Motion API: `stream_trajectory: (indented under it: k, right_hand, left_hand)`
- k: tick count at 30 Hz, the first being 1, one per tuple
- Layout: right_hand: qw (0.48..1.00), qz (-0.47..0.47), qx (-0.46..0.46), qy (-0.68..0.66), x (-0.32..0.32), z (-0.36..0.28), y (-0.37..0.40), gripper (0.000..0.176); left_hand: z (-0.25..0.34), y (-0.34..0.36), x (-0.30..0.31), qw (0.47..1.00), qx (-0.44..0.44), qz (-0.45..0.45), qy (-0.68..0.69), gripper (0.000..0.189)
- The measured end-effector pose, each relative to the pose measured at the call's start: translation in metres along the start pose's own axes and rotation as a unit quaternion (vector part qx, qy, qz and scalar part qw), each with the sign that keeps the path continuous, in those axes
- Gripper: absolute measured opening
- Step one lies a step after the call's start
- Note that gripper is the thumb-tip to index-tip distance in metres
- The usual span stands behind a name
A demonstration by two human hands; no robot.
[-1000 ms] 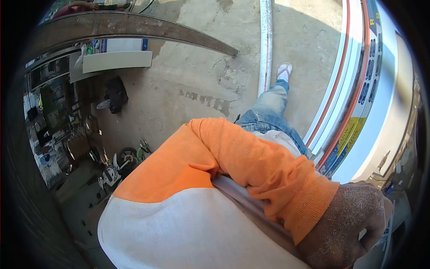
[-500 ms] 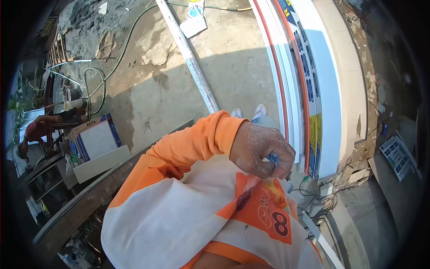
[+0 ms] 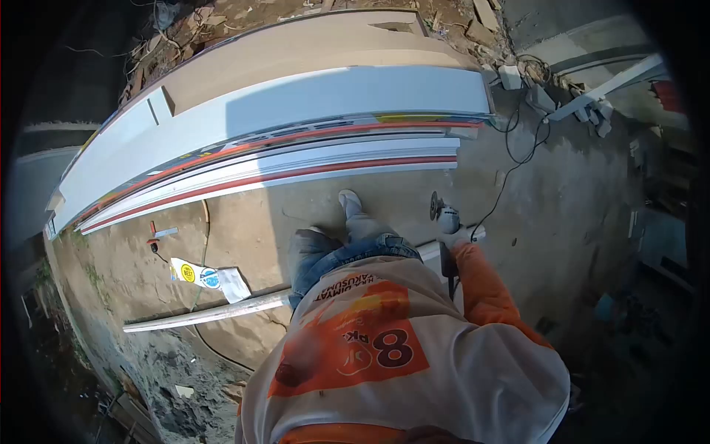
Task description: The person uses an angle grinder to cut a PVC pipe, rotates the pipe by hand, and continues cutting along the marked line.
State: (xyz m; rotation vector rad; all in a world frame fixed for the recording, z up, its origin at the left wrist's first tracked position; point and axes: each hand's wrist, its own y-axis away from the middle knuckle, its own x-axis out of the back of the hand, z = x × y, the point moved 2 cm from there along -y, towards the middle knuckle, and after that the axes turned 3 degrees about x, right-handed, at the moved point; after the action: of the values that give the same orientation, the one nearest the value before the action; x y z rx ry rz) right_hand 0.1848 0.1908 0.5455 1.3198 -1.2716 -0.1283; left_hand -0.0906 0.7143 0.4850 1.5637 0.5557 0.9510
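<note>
In the head view my right hand (image 3: 460, 238), at the end of an orange sleeve, is closed around an angle grinder (image 3: 448, 220). The tool's round disc (image 3: 434, 206) points away from my body, toward a stack of long white panels (image 3: 355, 157). A thin black cord (image 3: 497, 198) runs from near the hand toward the upper right. My fingers are small and partly hidden against the tool. My left hand is out of sight.
Long white and beige boards (image 3: 310, 92) with red strips lie ahead of my feet. A white pole (image 3: 211, 316) lies at left beside a printed packet (image 3: 196, 274). A red-handled tool (image 3: 154, 235) is on the ground. Rubble and cords gather at the upper right.
The view has turned strongly, with the panels now across the top. My left hand, earlier closed in front of my chest, has left the view. My right hand with the grinder has appeared.
</note>
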Motion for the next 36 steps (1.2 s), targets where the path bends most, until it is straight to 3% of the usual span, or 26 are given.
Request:
stream_trajectory:
  k: [2,6,7,9,10,11,12,13,14,15,16,17,18,19,20,22,24,26,27,30,32,33,35,36]
  right_hand:
    - [0.986,0.111,0.072,-0.104,-0.011,-0.016,0.030,0.084]
    - [0.919,0.227,0.049,-0.319,-0.029,-0.037,0.077,0.085]
    - [0.889,0.265,0.051,-0.370,-0.037,-0.039,0.090,0.084]
    - [0.850,0.284,0.025,-0.443,-0.033,-0.068,0.136,0.081]
    - [0.821,0.285,0.033,-0.493,-0.032,-0.078,0.161,0.079]
    - [0.808,0.304,0.018,-0.505,-0.039,-0.082,0.183,0.079]
    - [0.749,0.335,0.032,-0.571,-0.047,-0.085,0.201,0.072]
    - [0.686,0.362,0.051,-0.629,-0.053,-0.087,0.218,0.066]
    - [0.676,0.372,0.045,-0.634,-0.057,-0.091,0.240,0.066]
    - [0.600,0.317,0.053,-0.733,-0.062,-0.096,0.264,0.060]
    - [0.511,0.258,0.064,-0.818,-0.070,-0.099,0.283,0.054]
    - [0.500,0.266,0.061,-0.822,-0.081,-0.096,0.299,0.054]
    - [0.438,0.233,0.057,-0.866,-0.092,-0.093,0.314,0.051]
    - [0.373,0.200,0.056,-0.904,-0.102,-0.093,0.329,0.049]
    - [0.380,0.236,0.053,-0.893,-0.107,-0.096,0.348,0.049]
    - [0.390,0.299,0.031,-0.871,-0.138,-0.081,0.366,0.052]
    - [0.402,0.368,0.000,-0.839,-0.166,-0.055,0.378,0.053]
    - [0.373,0.394,-0.025,-0.840,-0.192,-0.035,0.388,0.052]
    - [0.350,0.411,-0.048,-0.840,-0.196,-0.029,0.392,0.050]
    - [0.343,0.484,-0.079,-0.801,-0.205,0.005,0.384,0.051]
    - [0.340,0.516,-0.099,-0.780,-0.205,0.041,0.364,0.052]
    - [0.343,0.521,-0.120,-0.773,-0.204,0.062,0.349,0.057]
    - [0.337,0.526,-0.145,-0.767,-0.198,0.096,0.314,0.064]
    - [0.380,0.546,-0.203,-0.718,-0.190,0.107,0.291,0.071]
  left_hand:
    - [0.007,-0.010,0.056,0.993,-0.036,0.005,-0.115,0.019]
    - [0.048,-0.045,0.190,0.925,-0.086,0.034,-0.370,0.022]
    - [0.070,-0.054,0.226,0.883,-0.098,0.047,-0.457,0.022]
    - [0.125,-0.074,0.293,0.719,-0.152,0.077,-0.673,0.024]
    - [0.144,-0.098,0.327,0.638,-0.244,0.106,-0.723,0.019]
    - [0.122,-0.233,0.374,0.788,-0.349,0.148,-0.485,0.013]
    - [0.171,-0.217,0.390,0.839,-0.350,0.135,-0.394,0.017]
    - [0.210,-0.190,0.388,0.854,-0.466,0.155,-0.174,0.018]
    - [0.255,-0.144,0.367,0.822,-0.536,0.136,-0.136,0.018]
    - [0.297,-0.133,0.339,0.826,-0.552,0.073,-0.093,0.024]
    - [0.335,-0.060,0.302,0.803,-0.588,-0.023,-0.092,0.036]
    - [0.364,0.013,0.261,0.730,-0.657,-0.028,-0.188,0.048]
    - [0.381,0.086,0.222,0.711,-0.661,-0.084,-0.227,0.057]
    - [0.392,0.123,0.185,0.647,-0.699,-0.118,-0.282,0.064]
    - [0.394,0.159,0.151,0.578,-0.737,-0.156,-0.313,0.067]
    - [0.385,0.192,0.091,0.373,-0.794,-0.205,-0.434,0.068]
    - [0.360,0.182,0.043,0.173,-0.723,-0.199,-0.639,0.068]
    - [0.340,0.156,0.016,0.123,-0.525,-0.230,-0.810,0.067]
    - [0.336,0.145,0.009,0.116,-0.523,-0.231,-0.812,0.067]
    - [0.339,0.086,0.011,0.250,-0.352,-0.265,-0.863,0.060]
    - [0.328,-0.052,0.014,0.430,-0.374,-0.393,-0.722,0.057]
    - [0.337,-0.041,0.001,0.429,-0.373,-0.388,-0.725,0.057]
    - [0.362,0.001,-0.022,0.606,-0.264,-0.353,-0.662,0.055]
    - [0.376,0.009,-0.043,0.539,-0.312,-0.286,-0.729,0.055]
